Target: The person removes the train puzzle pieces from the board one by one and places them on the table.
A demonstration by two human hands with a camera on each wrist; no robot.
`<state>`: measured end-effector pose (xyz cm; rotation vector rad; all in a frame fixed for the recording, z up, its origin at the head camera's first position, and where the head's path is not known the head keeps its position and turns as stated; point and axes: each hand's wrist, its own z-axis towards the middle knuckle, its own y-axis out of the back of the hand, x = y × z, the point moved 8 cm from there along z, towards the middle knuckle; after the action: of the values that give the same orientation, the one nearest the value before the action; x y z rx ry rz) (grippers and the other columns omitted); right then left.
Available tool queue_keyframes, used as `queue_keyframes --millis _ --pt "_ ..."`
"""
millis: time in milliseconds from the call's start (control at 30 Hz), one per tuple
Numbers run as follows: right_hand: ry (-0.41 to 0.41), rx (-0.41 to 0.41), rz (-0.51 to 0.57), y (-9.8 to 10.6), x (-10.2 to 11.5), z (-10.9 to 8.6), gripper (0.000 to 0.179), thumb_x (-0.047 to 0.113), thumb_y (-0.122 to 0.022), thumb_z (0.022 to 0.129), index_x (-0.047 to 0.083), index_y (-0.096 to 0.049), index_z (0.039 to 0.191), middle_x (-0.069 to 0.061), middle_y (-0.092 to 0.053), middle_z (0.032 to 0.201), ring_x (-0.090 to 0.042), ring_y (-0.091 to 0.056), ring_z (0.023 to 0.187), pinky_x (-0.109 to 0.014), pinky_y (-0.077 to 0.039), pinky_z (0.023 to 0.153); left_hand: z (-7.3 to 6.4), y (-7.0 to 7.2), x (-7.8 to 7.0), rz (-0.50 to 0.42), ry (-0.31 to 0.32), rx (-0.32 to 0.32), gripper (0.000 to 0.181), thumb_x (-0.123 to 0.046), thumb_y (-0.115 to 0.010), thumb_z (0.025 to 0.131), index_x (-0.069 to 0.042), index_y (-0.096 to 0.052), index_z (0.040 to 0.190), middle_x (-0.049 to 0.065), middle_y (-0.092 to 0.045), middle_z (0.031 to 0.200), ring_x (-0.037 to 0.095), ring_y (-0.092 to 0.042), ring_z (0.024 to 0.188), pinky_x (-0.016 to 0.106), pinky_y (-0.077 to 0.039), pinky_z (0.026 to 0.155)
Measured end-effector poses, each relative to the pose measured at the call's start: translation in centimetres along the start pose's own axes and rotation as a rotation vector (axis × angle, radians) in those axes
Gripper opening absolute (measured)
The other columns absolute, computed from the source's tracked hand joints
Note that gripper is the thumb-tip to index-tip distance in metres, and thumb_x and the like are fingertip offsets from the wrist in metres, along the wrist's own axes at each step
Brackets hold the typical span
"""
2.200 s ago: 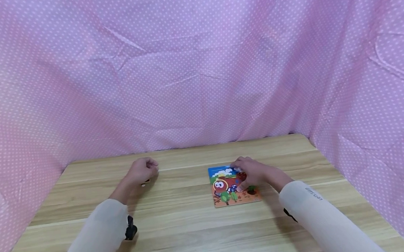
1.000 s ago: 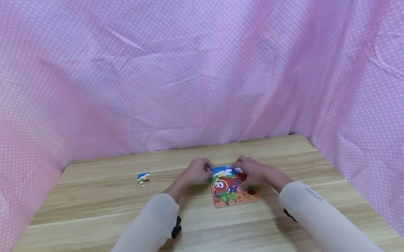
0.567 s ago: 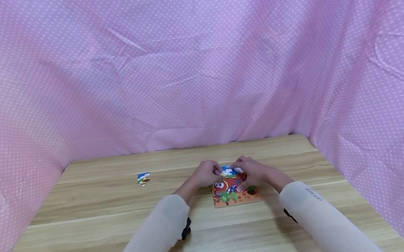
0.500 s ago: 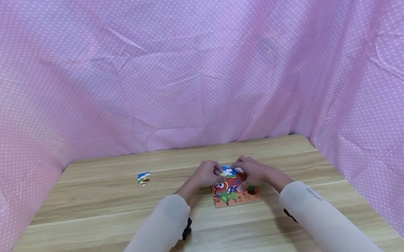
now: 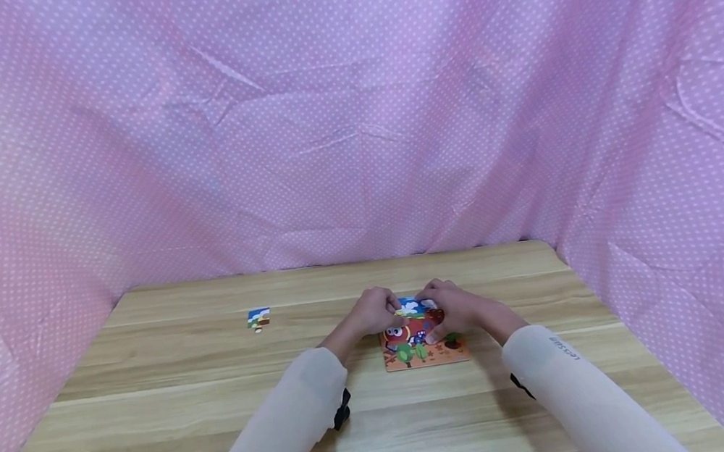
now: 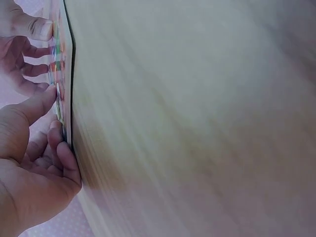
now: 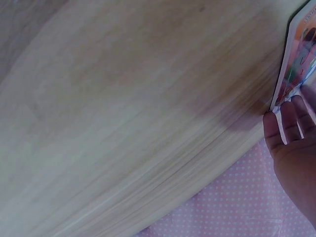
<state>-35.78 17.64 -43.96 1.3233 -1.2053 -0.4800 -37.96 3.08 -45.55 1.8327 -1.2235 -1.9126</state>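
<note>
A square jigsaw puzzle (image 5: 427, 354) with a red cartoon character lies flat on the table, right of centre. My left hand (image 5: 373, 311) is over its upper left part. Thumb and forefinger are bent together there around a puzzle piece, which they mostly cover. In the left wrist view the thumb's tip touches the picture and the other fingers curl at the edge. My right hand (image 5: 458, 308) rests spread on the puzzle's right side, thumb on the picture and fingers near the far edge. Both hands hide much of the upper picture.
A loose puzzle piece (image 5: 257, 320) in blue, white and brown lies on the wooden table (image 5: 226, 443), well left of the puzzle. Pink dotted cloth (image 5: 354, 147) hangs behind the table and at both sides.
My left hand has come right, from beside the loose piece to the puzzle's upper left, uncovering that piece. Over the last half second it has barely moved. The right hand stays in place.
</note>
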Motion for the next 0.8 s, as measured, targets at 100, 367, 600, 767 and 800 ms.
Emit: queue_keyframes --millis 100,367,600,767,800 --pt "0.003 -0.007 -0.01 0.05 -0.03 0.01 0.082 0.039 -0.088 0.081 0.005 -0.051 0.147 -0.013 -0.047 0.144 -0.032 -0.043 0.131 -0.052 -0.039 0.112 0.08 -0.07 0.04 -0.005 0.024 0.002 0.025 -0.023 -0.083 0.089 -0.008 -0.067 0.103 0.002 -0.061 0.095 0.018 -0.058 0.089 0.032 -0.051 0.081" --pt "-0.015 -0.005 -0.004 0.04 -0.18 -0.07 0.083 0.039 -0.088 0.081 0.004 -0.051 0.147 -0.014 -0.047 0.145 -0.033 -0.042 0.133 -0.052 -0.038 0.113 0.03 -0.11 -0.12 -0.027 0.053 0.005 0.024 -0.02 -0.083 0.088 -0.008 -0.067 0.103 0.003 -0.062 0.095 0.019 -0.058 0.09 0.033 -0.051 0.082" --pt "-0.008 -0.009 -0.003 -0.01 -0.33 0.08 0.084 0.041 -0.088 0.08 0.003 -0.051 0.147 -0.014 -0.047 0.145 -0.033 -0.043 0.133 -0.052 -0.038 0.113 0.02 -0.09 -0.09 -0.037 0.044 -0.002 0.025 -0.02 -0.084 0.088 -0.007 -0.066 0.101 0.003 -0.062 0.096 0.019 -0.058 0.091 0.035 -0.052 0.083" --pt "-0.012 -0.014 0.013 -0.11 -0.56 0.13 0.083 0.041 -0.088 0.08 0.005 -0.052 0.146 -0.015 -0.047 0.146 -0.035 -0.042 0.134 -0.054 -0.038 0.113 0.07 -0.07 0.0 -0.038 0.048 -0.008 0.025 -0.02 -0.084 0.088 -0.008 -0.066 0.1 0.002 -0.062 0.096 0.019 -0.058 0.092 0.035 -0.052 0.084" --pt "-0.012 -0.017 0.017 -0.11 -0.6 0.14 0.083 0.041 -0.088 0.08 0.005 -0.052 0.146 -0.015 -0.047 0.146 -0.035 -0.042 0.134 -0.054 -0.037 0.113 0.08 -0.08 0.04 -0.039 0.051 -0.009 0.025 -0.02 -0.083 0.088 -0.008 -0.066 0.1 0.003 -0.062 0.097 0.019 -0.058 0.092 0.035 -0.052 0.084"
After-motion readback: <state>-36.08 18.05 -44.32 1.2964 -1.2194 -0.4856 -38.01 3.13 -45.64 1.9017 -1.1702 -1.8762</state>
